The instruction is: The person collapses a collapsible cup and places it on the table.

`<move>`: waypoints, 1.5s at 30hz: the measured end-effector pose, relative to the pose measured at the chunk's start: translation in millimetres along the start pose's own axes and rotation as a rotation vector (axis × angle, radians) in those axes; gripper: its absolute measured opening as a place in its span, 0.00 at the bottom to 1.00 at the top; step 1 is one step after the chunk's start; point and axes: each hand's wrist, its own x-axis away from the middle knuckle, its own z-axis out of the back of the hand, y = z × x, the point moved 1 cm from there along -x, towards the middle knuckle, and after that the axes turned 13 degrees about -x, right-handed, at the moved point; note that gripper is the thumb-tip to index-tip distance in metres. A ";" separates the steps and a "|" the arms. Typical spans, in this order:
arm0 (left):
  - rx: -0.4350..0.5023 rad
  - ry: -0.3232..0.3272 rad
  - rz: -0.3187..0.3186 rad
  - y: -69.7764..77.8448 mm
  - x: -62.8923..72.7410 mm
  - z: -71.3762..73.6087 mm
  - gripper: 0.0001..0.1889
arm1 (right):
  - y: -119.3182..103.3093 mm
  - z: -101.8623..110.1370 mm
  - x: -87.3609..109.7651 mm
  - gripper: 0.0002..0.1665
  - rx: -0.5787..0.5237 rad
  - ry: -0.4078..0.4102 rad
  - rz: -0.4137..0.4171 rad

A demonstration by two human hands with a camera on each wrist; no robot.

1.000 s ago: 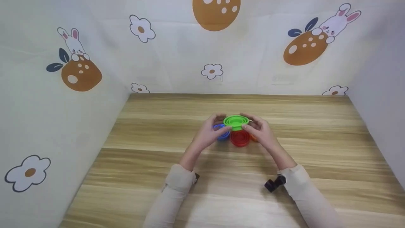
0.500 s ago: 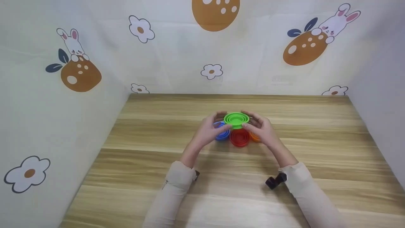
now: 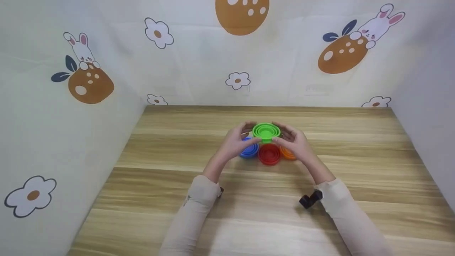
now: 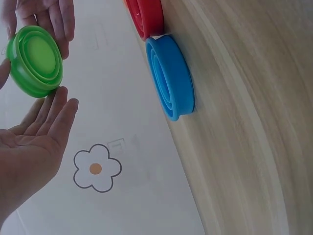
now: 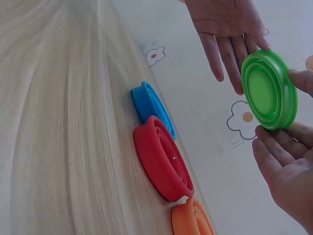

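A green collapsible cup (image 3: 266, 132), with ringed walls, is held up off the table between my two hands. My left hand (image 3: 234, 143) pinches its left side, thumb at the near edge and fingertips at the far side. From the right, my right hand (image 3: 295, 143) pinches it the same way. In the left wrist view the green cup (image 4: 38, 61) hangs well above the tabletop, its flat base round and smooth. Below the hands, a blue collapsible cup (image 3: 249, 150), a red one (image 3: 269, 155) and an orange one (image 3: 287, 153) stand in a row.
The wood-grain table (image 3: 160, 149) meets a pale patterned backdrop (image 3: 199, 64) behind and at the left, with a plain pale wall (image 3: 423, 117) at the right. A black wrist camera (image 3: 310, 200) sticks out from the right sleeve.
Both hands have raised the green cup a little, upward in the head view. More of the blue and orange cups shows beneath. The cups on the table have stayed put.
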 end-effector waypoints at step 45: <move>-0.478 -0.106 0.073 -41.3 -74.3 -27.2 0.30 | 46.0 27.4 -49.0 0.38 0.572 0.006 -0.104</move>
